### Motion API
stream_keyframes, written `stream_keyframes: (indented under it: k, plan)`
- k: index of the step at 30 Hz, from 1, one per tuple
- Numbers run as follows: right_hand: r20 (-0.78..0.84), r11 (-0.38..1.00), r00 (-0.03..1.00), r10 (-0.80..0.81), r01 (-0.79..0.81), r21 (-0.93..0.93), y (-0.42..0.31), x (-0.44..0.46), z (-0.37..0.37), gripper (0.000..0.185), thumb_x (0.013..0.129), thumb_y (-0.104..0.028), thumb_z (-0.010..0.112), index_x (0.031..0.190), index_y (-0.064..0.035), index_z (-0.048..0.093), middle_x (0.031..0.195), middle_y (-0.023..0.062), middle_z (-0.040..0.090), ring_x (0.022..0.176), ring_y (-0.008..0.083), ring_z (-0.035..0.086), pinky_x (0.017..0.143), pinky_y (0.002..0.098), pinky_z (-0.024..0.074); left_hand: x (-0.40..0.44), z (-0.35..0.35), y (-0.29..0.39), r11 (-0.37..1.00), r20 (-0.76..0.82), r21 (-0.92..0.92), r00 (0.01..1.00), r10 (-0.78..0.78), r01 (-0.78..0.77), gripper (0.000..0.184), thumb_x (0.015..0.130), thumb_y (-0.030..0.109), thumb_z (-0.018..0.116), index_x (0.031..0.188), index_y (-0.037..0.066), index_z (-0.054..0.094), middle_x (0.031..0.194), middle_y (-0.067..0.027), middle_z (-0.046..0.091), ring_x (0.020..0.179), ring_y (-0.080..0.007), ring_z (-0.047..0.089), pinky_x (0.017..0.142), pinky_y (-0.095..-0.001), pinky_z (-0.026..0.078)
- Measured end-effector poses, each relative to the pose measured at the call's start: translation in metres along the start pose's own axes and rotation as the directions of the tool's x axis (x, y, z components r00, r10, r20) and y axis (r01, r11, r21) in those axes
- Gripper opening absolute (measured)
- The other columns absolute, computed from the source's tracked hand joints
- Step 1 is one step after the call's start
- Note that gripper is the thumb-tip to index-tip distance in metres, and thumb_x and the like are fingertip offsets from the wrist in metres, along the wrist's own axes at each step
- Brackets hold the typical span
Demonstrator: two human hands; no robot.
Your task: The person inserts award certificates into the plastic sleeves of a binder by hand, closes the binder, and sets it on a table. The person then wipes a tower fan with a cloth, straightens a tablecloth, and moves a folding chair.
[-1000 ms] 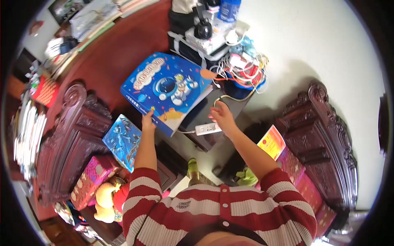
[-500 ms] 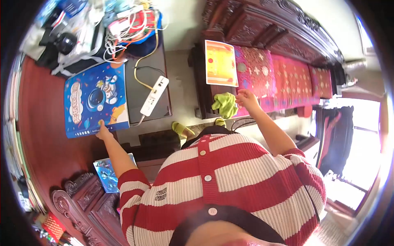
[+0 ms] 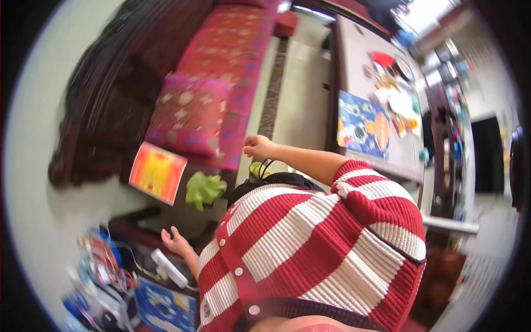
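head: power strip (image 3: 170,269) near left hand (image 3: 178,242)

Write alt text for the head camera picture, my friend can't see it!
A person in a striped top has the right hand out near a red cushioned bench, while the open, empty left hand is near a white power strip. A green cloth lies beside an orange-and-yellow sheet.

Exposure is bright overall. Daylight enters at the upper right, where the window (image 3: 428,15) clips to white. The floor (image 3: 301,83) carries pale glare; the sofa backrest (image 3: 110,105) falls into shadow. Motion blur softens the left hand (image 3: 177,242), right hand (image 3: 258,147) and cables (image 3: 102,268). Fisheye distortion bends the edges; corners are black.
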State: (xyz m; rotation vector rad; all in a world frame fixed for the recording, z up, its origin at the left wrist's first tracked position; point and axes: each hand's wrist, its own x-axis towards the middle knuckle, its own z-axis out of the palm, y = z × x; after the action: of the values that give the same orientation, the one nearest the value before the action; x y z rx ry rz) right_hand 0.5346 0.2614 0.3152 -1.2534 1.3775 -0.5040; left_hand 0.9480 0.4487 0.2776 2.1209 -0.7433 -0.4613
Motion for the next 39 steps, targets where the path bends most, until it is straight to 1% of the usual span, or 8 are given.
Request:
stream_keyframes:
  k: [4,12,19,23,29,33,35,39]
  plan:
    - [-0.389,0.988,0.917,0.090,-0.034,0.150,0.057,-0.056,-0.106,0.021,0.082,-0.016,0.056,0.095,-0.0007,0.061,0.075,0.0075,0.063,0.068,0.0131,0.060,0.064,0.0277,0.0491,0.079,0.110,-0.005,0.606,0.231,-0.327,0.683,-0.693,0.725,0.053,0.080,0.023,0.063,0.124,0.002,0.043,0.128,-0.0174,0.044,0.114,-0.0277,0.046,0.090,-0.0367,0.041]
    - [-0.780,0.818,0.256,0.571,-0.099,0.567,0.177,-0.287,-0.199,0.020,0.084,-0.022,0.056,0.096,-0.0055,0.056,0.077,0.0029,0.059,0.062,0.0096,0.057,0.050,0.0220,0.0418,0.128,0.158,-0.052,0.709,0.182,-0.170,0.729,-0.660,0.684,0.039,0.083,0.024,0.058,0.115,0.004,0.050,0.114,-0.0150,0.052,0.102,-0.0313,0.052,0.080,-0.0397,0.044]
    - [-0.724,0.747,0.188,0.663,-0.099,0.658,0.196,-0.337,-0.132,0.016,0.086,-0.023,0.054,0.094,-0.0086,0.054,0.077,0.0026,0.059,0.063,0.0097,0.057,0.049,0.0211,0.0412,0.141,0.127,-0.015,0.884,-0.196,0.442,0.945,0.261,-0.153,0.030,0.086,0.025,0.054,0.108,0.005,0.056,0.103,-0.0128,0.059,0.091,-0.0345,0.058,0.072,-0.0425,0.047]
    - [-0.827,0.951,0.476,0.300,-0.221,0.217,0.159,-0.275,-0.142,0.019,0.082,-0.017,0.057,0.095,-0.0036,0.058,0.078,0.0050,0.061,0.067,0.0126,0.058,0.061,0.0253,0.0478,0.070,0.146,0.151,0.232,0.174,0.386,0.317,0.932,-0.893,0.015,0.082,0.005,0.053,0.094,0.002,0.060,0.089,-0.0123,0.062,0.079,-0.0298,0.061,0.066,-0.0385,0.050]
    - [-0.680,0.964,0.700,-0.219,0.047,-0.262,0.069,-0.233,-0.146,0.075,0.067,-0.025,0.074,0.128,-0.0043,0.037,0.128,0.0173,0.041,0.122,0.0299,0.038,0.100,0.0362,0.0331,-0.145,0.178,0.362,-0.123,0.359,-0.509,-0.340,0.869,-0.852,0.021,0.072,-0.004,0.053,0.090,0.002,0.061,0.090,-0.0148,0.063,0.079,-0.0290,0.063,0.066,-0.0362,0.051]
    - [-0.935,0.973,0.340,-0.103,-0.159,-0.165,0.082,-0.278,-0.189,0.114,0.057,-0.030,0.081,0.139,-0.0035,0.007,0.140,0.0218,0.020,0.133,0.0314,0.018,0.107,0.0399,0.0217,-0.265,0.191,0.458,0.119,0.320,-0.884,-0.399,0.859,-0.452,0.019,0.071,-0.008,0.059,0.088,0.000,0.062,0.084,-0.0133,0.063,0.074,-0.0231,0.062,0.064,-0.0278,0.049]
    - [-0.964,0.948,0.265,0.037,0.297,0.118,0.097,-0.321,-0.207,0.095,0.065,-0.023,0.077,0.137,-0.0020,0.018,0.135,0.0167,0.033,0.127,0.0259,0.032,0.104,0.0374,0.0275,-0.304,0.205,0.483,0.353,0.468,-0.870,-0.352,0.810,-0.344,0.012,0.076,-0.004,0.061,0.087,-0.001,0.061,0.080,-0.0083,0.062,0.068,-0.0147,0.058,0.060,-0.0236,0.046]
    - [-0.841,0.558,0.456,0.292,0.632,0.537,0.163,-0.371,-0.235,0.051,0.075,-0.012,0.067,0.119,-0.0015,0.043,0.108,0.0066,0.055,0.102,0.0149,0.051,0.089,0.0294,0.0409,-0.384,0.304,0.497,0.811,0.774,-0.579,-0.369,0.515,-0.082,0.011,0.082,0.000,0.059,0.093,-0.003,0.059,0.082,-0.0017,0.060,0.071,-0.0077,0.055,0.064,-0.0195,0.043]
